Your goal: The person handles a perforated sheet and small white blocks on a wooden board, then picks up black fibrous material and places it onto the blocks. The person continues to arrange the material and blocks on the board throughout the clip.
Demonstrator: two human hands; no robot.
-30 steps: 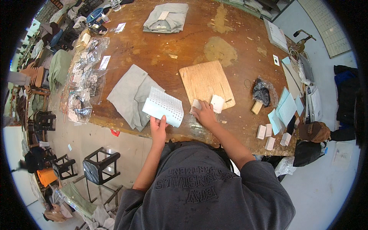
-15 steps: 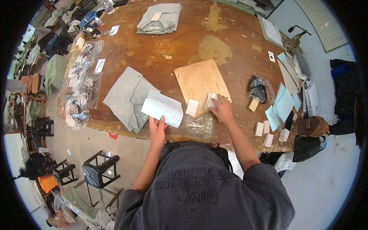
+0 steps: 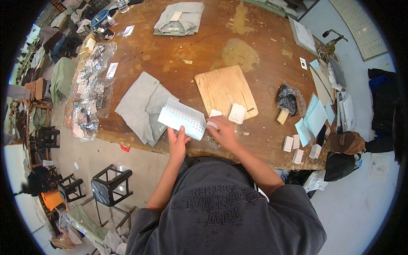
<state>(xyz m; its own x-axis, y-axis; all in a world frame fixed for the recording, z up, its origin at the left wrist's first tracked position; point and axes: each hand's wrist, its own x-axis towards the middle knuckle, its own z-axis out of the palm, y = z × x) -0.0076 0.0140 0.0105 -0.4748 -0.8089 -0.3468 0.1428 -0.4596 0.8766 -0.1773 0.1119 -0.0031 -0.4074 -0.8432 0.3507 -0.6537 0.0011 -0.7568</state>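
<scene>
My left hand [image 3: 177, 139] grips the lower edge of a light blue sheet [image 3: 182, 118] dotted with rows of small pale stickers; the sheet bends as it is held. At its right edge my right hand [image 3: 224, 135] is closed, fingertips pinched together, and what they hold is too small to make out. Just beyond those fingers lies a white card tag [image 3: 215, 113], partly hidden. A small stack of white tags [image 3: 236, 113] rests on the wooden board [image 3: 225, 87]. Left of the sheet is a folded grey garment [image 3: 142, 106], partly covered by it.
Another folded grey garment [image 3: 178, 19] with a tag lies at the far side. White tag bundles [image 3: 288, 143], blue sheets [image 3: 314, 117] and a plastic-wrapped black item [image 3: 288, 100] are on the right. Clear plastic bags [image 3: 89, 95] line the left edge; a black stool [image 3: 111, 185] stands on the floor.
My right hand has left the tag stack on the board and moved left to the sheet's right edge. My left hand still holds the sheet, shifted slightly right.
</scene>
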